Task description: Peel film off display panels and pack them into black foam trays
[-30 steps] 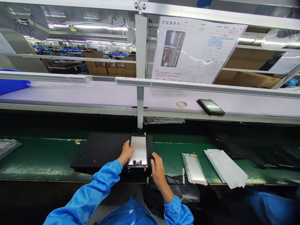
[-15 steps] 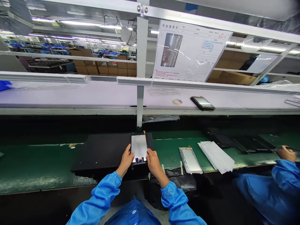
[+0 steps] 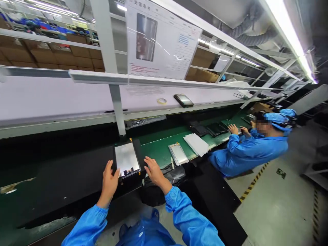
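Observation:
A tablet-sized display panel (image 3: pixel 127 158) with a pale grey face and a black border lies on a black mat (image 3: pixel 84 174) before me. A small flex cable shows at its lower edge. My left hand (image 3: pixel 109 182) is at the panel's left edge, thumb and fingers apart; whether the thumb touches the border I cannot tell. Away from the panel's right side, my right hand (image 3: pixel 155 173) hovers open with nothing in it. To its right, a stack of wrapped silvery panels (image 3: pixel 178 153) lies near the bench's front edge.
White sheets (image 3: pixel 196 144) and black panels (image 3: pixel 216 129) lie farther right on the green bench (image 3: pixel 156 150). A co-worker (image 3: pixel 253 147) in blue sits there. An upright post (image 3: pixel 116 109) rises behind the mat. The shelf holds a tape roll (image 3: pixel 161 100) and stacked panels (image 3: pixel 183 100).
My right hand has let go of the panel and moved off to the right. The left hand's fingers have opened at its edge. The view has turned right, showing more of the co-worker.

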A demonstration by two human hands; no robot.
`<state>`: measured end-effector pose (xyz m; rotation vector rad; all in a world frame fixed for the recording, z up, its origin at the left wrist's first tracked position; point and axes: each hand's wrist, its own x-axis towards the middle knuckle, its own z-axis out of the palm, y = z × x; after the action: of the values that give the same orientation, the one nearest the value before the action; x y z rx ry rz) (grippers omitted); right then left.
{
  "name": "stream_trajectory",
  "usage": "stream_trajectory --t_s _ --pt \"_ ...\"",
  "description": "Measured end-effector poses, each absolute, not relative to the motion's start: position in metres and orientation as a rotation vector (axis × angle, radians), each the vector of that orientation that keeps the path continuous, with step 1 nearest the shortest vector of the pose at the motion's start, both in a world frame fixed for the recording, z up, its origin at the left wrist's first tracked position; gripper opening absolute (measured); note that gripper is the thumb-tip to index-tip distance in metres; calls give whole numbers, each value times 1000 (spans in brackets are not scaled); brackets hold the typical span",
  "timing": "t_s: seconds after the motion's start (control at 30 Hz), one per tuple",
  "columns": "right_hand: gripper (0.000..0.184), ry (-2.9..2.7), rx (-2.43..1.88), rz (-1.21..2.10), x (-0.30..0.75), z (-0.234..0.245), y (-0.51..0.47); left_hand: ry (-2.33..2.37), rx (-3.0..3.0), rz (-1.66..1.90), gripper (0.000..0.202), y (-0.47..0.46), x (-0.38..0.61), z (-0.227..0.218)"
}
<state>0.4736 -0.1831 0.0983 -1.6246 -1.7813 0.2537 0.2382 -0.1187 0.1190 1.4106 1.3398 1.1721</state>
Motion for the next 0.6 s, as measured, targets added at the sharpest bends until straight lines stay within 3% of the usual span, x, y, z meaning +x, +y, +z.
stream_trajectory --t_s 0.13,0.3,0.47,0.6 --pt "48 -1733 -1936 264 571 46 -231 1289 1572 1366 50 -189 238 126" --pt "53 -1893 -2483 191 724 -13 -262 1205 1474 1091 34 -262 290 85" --pt "52 -2210 -2363 181 827 -43 -239 1244 1273 834 48 -293 393 36" --pt "48 -2506 -2134 220 862 -64 -211 1227 1231 691 49 -311 458 30"
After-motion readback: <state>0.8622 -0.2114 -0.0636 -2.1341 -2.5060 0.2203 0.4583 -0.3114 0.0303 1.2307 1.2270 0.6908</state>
